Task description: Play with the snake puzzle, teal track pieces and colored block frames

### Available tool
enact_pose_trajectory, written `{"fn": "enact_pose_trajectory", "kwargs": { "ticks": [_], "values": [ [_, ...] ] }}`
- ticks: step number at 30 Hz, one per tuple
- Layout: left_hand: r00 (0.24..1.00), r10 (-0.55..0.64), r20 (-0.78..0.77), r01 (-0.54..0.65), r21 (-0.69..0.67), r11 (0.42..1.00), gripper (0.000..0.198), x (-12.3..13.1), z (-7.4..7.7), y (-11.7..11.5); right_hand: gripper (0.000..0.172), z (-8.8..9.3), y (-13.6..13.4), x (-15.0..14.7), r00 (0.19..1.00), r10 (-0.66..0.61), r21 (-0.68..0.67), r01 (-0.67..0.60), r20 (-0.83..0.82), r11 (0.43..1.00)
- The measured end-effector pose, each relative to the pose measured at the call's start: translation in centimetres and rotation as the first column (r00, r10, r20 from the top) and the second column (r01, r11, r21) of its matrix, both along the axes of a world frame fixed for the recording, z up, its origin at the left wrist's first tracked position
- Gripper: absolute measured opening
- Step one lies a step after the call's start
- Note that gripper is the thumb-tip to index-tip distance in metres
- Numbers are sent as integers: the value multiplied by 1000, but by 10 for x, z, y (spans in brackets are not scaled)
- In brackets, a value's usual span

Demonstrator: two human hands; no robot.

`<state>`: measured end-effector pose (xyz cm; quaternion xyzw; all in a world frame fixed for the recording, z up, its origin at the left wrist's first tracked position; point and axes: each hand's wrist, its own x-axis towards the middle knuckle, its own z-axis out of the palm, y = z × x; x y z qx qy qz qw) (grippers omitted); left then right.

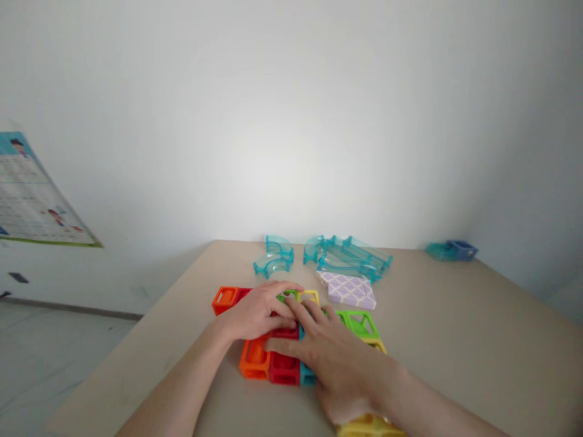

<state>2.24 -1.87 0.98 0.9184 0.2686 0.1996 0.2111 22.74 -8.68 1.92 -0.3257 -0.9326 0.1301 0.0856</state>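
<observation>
Left hand (257, 312) and right hand (332, 358) lay flat, fingers spread on coloured square tiles (282, 358), gripping nothing, teal track pieces (350, 255) at twelve o'clock on the surface (455, 328).

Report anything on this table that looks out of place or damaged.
Nothing looks broken or spilled. One blue-and-teal piece sits alone near the far right edge of the table, apart from the teal track pieces and the coloured square tiles.

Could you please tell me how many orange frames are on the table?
2. One orange frame lies at the far left, beside the left hand; the second orange frame sits nearer the person, left of a red frame. Others may be hidden beneath the hands.
</observation>
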Motion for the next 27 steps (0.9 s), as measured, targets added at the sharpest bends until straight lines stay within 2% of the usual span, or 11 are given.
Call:
{"fn": "enact_pose_trajectory", "kwargs": {
  "ticks": [6,27],
  "values": [
    [999,-9,-47,10,11,1000,19,-1,2,2,93,3,-5,-3,999,-45,-38,45,-1,998],
    [999,7,-38,-7,18,1000,17,0,2,2,95,12,-13,-8,994,-111,-107,112,19,988]
  ]
}}
